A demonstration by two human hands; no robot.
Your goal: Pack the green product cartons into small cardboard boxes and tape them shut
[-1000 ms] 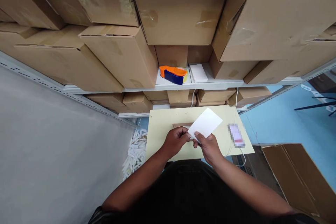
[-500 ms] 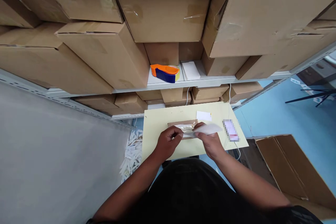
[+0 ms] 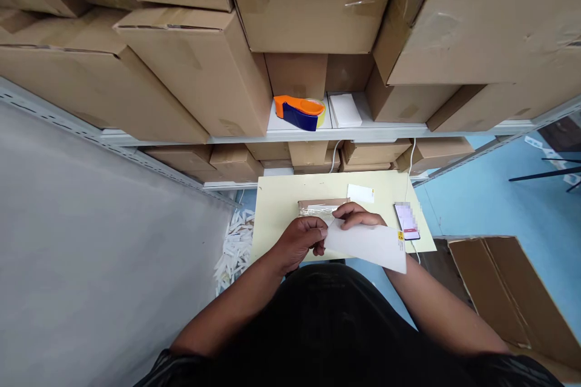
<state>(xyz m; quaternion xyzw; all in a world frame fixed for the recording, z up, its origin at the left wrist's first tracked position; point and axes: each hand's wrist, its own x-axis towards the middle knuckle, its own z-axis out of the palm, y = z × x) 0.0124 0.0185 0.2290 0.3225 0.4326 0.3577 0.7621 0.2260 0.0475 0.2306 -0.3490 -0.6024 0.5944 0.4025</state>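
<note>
Both of my hands hold a flat white packet (image 3: 368,244) over the near edge of a small pale yellow table (image 3: 281,217). My left hand (image 3: 302,242) pinches its left end with closed fingers. My right hand (image 3: 358,216) grips its upper edge, fingers curled over it, and the packet hides the palm. Just beyond my hands lies a brown strip with clear wrapping (image 3: 320,207). A small white card (image 3: 360,193) lies further back on the table.
A phone (image 3: 407,221) on a white cable lies at the table's right. A metal shelf behind holds cardboard boxes (image 3: 200,72), an orange and blue tape dispenser (image 3: 299,112) and a white box (image 3: 344,110). White strips litter the floor (image 3: 233,248). Flattened cardboard (image 3: 503,290) lies at right.
The white packet was raised toward the shelf, then turned edge-on, and now lies flat toward me over the table's near edge. My right hand moved from under it to its upper edge.
</note>
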